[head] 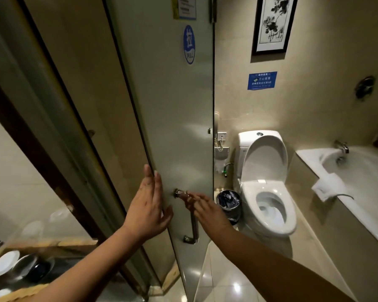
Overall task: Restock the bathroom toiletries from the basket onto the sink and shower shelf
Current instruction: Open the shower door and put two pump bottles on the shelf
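**At the shower door, nothing carried**

While the right hand's fingers [193, 198] reached, uncurled, at the door handle [191, 216], the left hand [147, 212] lay flat on the glass door [179, 118]. Neither basket nor toiletries showed. Judged next: grip, then pull it open.

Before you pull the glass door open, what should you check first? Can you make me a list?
1. Right hand on the door handle: ok, the fingers reach its top end, not wrapped round it yet.
2. Left hand away from the door's edge: not ok, it lies flat on the glass door beside the edge.
3. Pull or push: ok, the blue sticker says PULL.
4. Floor in the door's path free: cannot tell.
5. Toiletries or basket in hand: not ok, both hands hold nothing.
6. Shower shelf behind the glass: cannot tell.
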Available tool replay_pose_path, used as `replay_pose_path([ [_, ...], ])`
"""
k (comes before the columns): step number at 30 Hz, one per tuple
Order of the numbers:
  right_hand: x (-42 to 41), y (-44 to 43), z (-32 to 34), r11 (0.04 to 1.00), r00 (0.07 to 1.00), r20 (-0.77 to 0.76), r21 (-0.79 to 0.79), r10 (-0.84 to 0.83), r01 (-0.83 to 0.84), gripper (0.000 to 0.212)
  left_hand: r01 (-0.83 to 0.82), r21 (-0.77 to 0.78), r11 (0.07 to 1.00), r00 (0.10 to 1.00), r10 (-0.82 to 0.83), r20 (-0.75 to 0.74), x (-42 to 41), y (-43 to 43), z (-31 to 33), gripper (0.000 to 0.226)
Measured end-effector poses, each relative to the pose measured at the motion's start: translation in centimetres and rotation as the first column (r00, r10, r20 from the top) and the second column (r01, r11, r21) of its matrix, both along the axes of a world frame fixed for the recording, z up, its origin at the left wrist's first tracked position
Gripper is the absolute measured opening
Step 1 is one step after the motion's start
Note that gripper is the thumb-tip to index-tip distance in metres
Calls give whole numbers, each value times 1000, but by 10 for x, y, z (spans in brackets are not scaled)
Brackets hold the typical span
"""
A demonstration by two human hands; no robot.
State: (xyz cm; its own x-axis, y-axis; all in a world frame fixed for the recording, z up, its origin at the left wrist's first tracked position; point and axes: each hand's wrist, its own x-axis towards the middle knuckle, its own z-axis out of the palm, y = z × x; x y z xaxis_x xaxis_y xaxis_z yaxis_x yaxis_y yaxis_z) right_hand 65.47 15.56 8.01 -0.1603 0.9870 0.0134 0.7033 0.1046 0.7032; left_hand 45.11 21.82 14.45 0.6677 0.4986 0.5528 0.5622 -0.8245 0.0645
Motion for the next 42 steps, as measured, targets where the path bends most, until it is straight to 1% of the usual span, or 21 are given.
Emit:
replay_pose_path([
  [2,4,-4,-1,1000,998,64,-8,14,-14,46,65,-68,996,997,-67,-23,0,-7,5,128],
  [5,9,-19,-7,995,998,-43,-95,-36,32,44,149,-106,983,988,-153,-34,7,-14,9,124],
  [6,9,-28,-11,995,995,-81,-92,-56,49,47,184,-111,977,982,-188,-27,12,-18,9,123],
  [8,9,-46,-19,993,980,-164,9,-111,114,61,269,-124,955,963,-271,3,26,-28,9,120],
  [10,14,-67,-25,974,925,-352,117,-141,193,72,336,-154,929,942,-336,24,40,-37,9,116],
  [12,22,-85,-23,968,872,-484,180,-65,173,81,387,-154,909,921,-388,24,53,-43,11,109],
  [14,30,-98,-13,956,845,-533,265,34,129,85,434,-126,892,900,-436,12,69,-47,17,103],
  [16,38,-108,-3,940,831,-553,309,57,141,80,483,-92,871,874,-485,-6,89,-49,23,100],
  [18,48,-118,-2,934,844,-535,321,42,157,77,517,-45,855,853,-519,-46,113,-51,26,95],
  [20,59,-125,-6,926,860,-509,309,-34,219,78,537,-17,843,839,-537,-86,139,-52,27,95],
  [21,67,-128,-7,914,853,-515,303,-81,269,81,541,0,841,836,-538,-106,153,-51,26,97],
  [23,85,-134,-6,887,823,-546,286,-159,362,88,535,21,844,839,-529,-127,182,-55,28,101],
  [24,93,-136,-6,875,800,-572,278,-181,397,88,525,29,851,845,-516,-137,195,-57,30,100],
  [27,119,-148,0,838,721,-650,235,-241,492,79,499,19,866,853,-487,-186,230,-70,33,95],
  [29,136,-155,6,824,709,-655,230,-262,517,75,479,13,878,858,-465,-217,249,-77,36,94],
  [32,166,-163,21,815,725,-615,221,-309,535,75,438,-3,899,874,-427,-231,281,-78,42,96],
  [35,196,-158,33,805,745,-567,223,-351,549,76,381,-41,924,894,-379,-238,310,-66,45,104],
  [38,223,-148,40,791,745,-541,217,-391,573,77,387,-62,920,879,-388,-276,338,-50,44,107],
  [42,256,-140,38,764,731,-531,219,-429,607,79,406,-26,914,866,-394,-307,369,-41,48,104],
])
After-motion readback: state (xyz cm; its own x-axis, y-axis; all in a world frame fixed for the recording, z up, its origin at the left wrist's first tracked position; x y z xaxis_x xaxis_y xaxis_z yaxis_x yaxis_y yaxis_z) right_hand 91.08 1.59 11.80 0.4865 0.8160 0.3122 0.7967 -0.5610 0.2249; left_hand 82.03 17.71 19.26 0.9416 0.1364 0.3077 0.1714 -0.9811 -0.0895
